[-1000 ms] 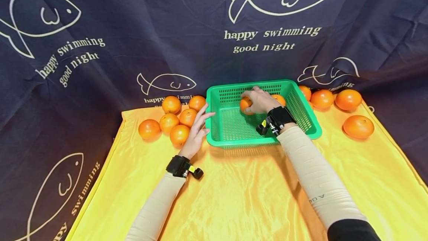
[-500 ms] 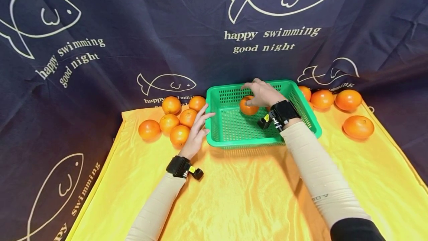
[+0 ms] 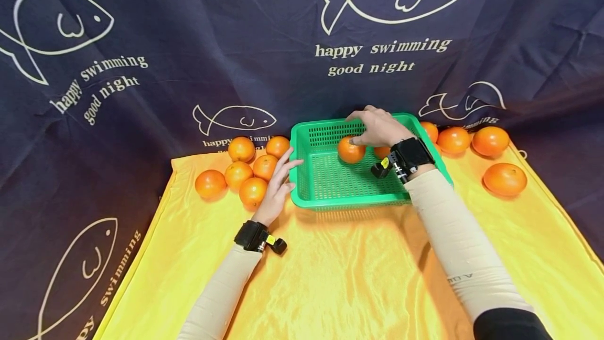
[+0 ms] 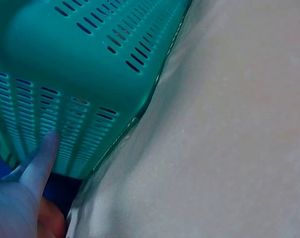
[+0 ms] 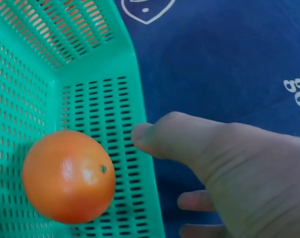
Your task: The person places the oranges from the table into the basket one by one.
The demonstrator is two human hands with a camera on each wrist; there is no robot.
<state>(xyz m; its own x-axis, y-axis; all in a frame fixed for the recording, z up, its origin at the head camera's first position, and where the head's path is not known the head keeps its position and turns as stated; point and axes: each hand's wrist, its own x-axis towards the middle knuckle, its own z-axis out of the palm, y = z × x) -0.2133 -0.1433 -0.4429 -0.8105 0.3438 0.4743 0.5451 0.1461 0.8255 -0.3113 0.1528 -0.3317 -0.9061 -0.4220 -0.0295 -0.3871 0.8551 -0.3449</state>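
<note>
A green plastic basket (image 3: 349, 202) with slotted walls stands at the back of the yellow cloth. My left hand (image 3: 273, 199) rests at its left end, fingers fairly straight; one fingertip lies against the slotted wall (image 4: 65, 54) in the left wrist view. Inside the basket sits an orange (image 3: 351, 150), and a second orange (image 3: 381, 152) is mostly hidden behind my right hand (image 3: 381, 129). That hand hovers over the basket, fingers spread and loosely bent, holding nothing. In the right wrist view its thumb overlaps the basket rim, beside the orange (image 5: 70, 176).
Several oranges (image 3: 238, 175) lie in a cluster left of the basket, close to my left hand. More oranges (image 3: 491, 141) sit to the right, with one orange (image 3: 505, 179) nearer the cloth's edge. A dark blue curtain (image 3: 264, 56) hangs right behind the basket.
My right hand has let go of the orange in the basket and moved up and to the right. The orange stays inside. My left hand keeps its place.
</note>
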